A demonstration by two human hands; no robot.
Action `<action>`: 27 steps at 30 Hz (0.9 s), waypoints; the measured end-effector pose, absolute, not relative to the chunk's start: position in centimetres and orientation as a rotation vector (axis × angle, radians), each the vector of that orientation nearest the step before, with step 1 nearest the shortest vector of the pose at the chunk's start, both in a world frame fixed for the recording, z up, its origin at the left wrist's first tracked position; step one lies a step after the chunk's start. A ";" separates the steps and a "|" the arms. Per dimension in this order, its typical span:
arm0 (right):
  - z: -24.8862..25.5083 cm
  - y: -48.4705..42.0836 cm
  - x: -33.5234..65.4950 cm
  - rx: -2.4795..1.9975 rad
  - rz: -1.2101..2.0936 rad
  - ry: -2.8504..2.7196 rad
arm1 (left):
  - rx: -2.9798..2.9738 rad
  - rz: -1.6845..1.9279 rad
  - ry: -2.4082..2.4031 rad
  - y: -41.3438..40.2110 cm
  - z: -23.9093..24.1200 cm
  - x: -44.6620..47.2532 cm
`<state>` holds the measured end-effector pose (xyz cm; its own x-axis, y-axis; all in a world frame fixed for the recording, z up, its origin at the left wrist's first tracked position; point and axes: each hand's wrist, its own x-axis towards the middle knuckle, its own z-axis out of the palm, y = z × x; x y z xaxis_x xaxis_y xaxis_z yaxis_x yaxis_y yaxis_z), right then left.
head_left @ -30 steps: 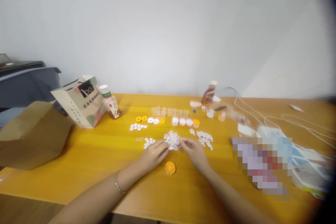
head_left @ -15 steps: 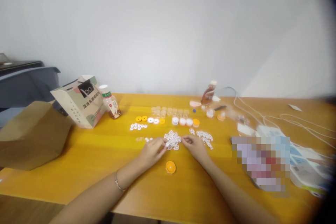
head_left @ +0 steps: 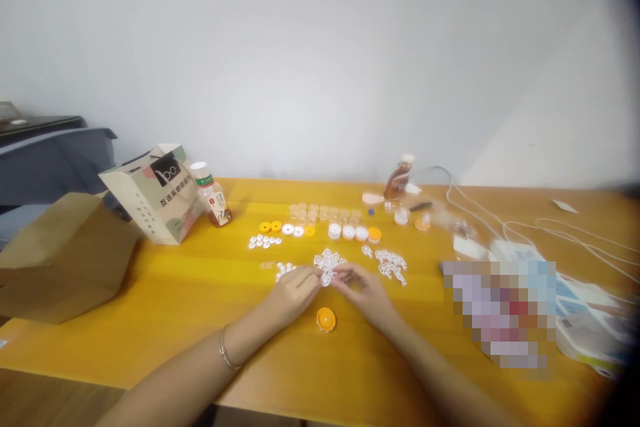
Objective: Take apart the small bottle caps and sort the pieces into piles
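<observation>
Small white openwork pieces (head_left: 327,257) lie in a loose pile on the table in front of me. At its near side, my left hand (head_left: 297,288) is closed in a pinch, its fingertips against one white openwork piece (head_left: 327,277). From the other side, my right hand (head_left: 364,288) pinches at the same piece with thumb and forefinger. The fingers partly cover it. Nearer me, an orange round cap (head_left: 326,319) lies with its hollow side up. Several small white round parts (head_left: 285,268) sit beyond my left hand, and more openwork pieces (head_left: 391,262) lie beyond my right.
Clear small cups (head_left: 324,214), yellow and white rings (head_left: 287,229) and lidded round pieces (head_left: 348,232) stand in rows farther back. A paper bag (head_left: 155,197) and bottles (head_left: 213,197) are at left. Another bottle (head_left: 398,179), cables (head_left: 505,221) and a pixelated area (head_left: 500,313) are at right.
My two hands have come closer together at the near side of the white pile. The right hand has moved left and a little nearer me. The orange cap stays in place.
</observation>
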<state>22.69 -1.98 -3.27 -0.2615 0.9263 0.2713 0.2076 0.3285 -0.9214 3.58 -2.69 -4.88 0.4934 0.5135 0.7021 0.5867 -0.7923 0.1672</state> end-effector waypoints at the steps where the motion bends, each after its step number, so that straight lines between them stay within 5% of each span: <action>1: -3.2 -2.5 22.3 -0.976 1.040 -1.720 | -2.638 -1.185 -0.961 -2.7 -4.9 3.6; 7: -3.5 -3.2 21.8 -0.933 0.970 -1.694 | -2.784 -1.358 -0.993 -2.8 -4.8 3.8; 18: -3.1 -2.8 22.0 -0.835 1.268 -1.593 | -2.847 -2.374 -1.930 -2.1 -5.0 5.1; 27: -3.1 -2.6 21.7 -0.981 1.357 -1.352 | -2.739 -2.628 -2.113 -2.5 -4.8 5.6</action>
